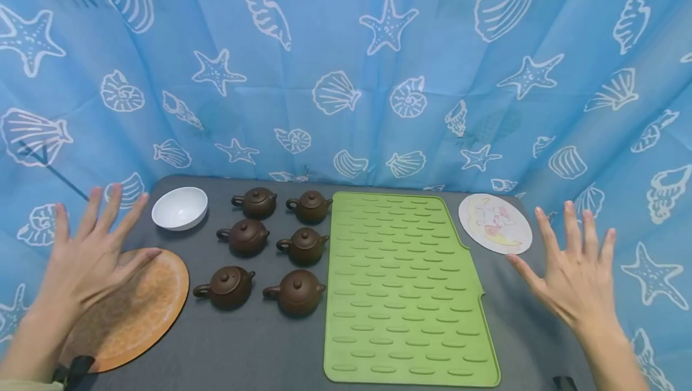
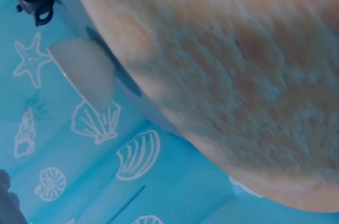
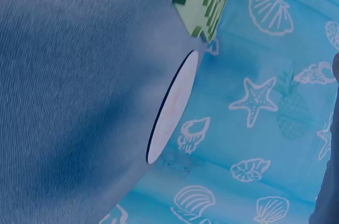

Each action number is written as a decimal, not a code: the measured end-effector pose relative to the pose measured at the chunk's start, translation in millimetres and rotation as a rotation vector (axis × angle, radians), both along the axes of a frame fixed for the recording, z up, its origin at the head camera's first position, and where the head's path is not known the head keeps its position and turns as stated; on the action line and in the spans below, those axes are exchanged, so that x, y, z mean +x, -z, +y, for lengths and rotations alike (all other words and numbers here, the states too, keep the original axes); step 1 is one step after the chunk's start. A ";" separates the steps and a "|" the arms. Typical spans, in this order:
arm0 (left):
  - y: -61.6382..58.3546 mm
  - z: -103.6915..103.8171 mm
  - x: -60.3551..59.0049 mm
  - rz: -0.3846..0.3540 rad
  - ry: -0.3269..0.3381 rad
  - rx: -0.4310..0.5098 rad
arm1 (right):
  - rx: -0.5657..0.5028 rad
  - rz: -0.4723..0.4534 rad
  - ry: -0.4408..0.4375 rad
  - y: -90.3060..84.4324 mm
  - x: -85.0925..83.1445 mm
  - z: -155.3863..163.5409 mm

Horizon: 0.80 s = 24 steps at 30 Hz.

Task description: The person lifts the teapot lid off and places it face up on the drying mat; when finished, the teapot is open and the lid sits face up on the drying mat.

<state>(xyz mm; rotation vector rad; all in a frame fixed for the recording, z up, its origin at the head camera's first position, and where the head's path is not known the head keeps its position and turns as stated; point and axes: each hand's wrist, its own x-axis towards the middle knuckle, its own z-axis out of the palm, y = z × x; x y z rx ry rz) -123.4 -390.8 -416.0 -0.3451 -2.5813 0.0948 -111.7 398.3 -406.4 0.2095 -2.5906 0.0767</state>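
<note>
My left hand hovers with spread fingers above a round orange-brown placemat, holding nothing. That placemat fills much of the left wrist view, with a white bowl beyond its edge. On the right side, my right hand is raised with straight, parted fingers, also empty. Nearest to it lies a round white coaster with a pastel picture. Several small brown lidded teapots stand in two columns, handles toward the left. Beside them a green ridged drying mat lies flat.
Everything rests on a dark grey table. A blue curtain printed with white shells and starfish hangs along the back and sides, close to the table's far edge.
</note>
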 end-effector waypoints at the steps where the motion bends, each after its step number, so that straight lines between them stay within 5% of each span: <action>1: -0.8 1.4 1.5 -0.017 -0.002 0.009 | -0.006 -0.013 0.000 -0.2 0.8 -1.6; 8: -0.6 20.6 10.0 -0.077 0.057 0.099 | -0.077 0.050 -0.051 4.9 5.1 -21.8; 14: 5.5 43.7 20.0 -0.058 0.131 0.207 | -0.181 0.122 -0.134 10.4 5.0 -50.0; 24: 10.2 85.7 37.9 -0.107 0.212 0.362 | -0.376 0.009 -0.285 12.9 8.4 -95.7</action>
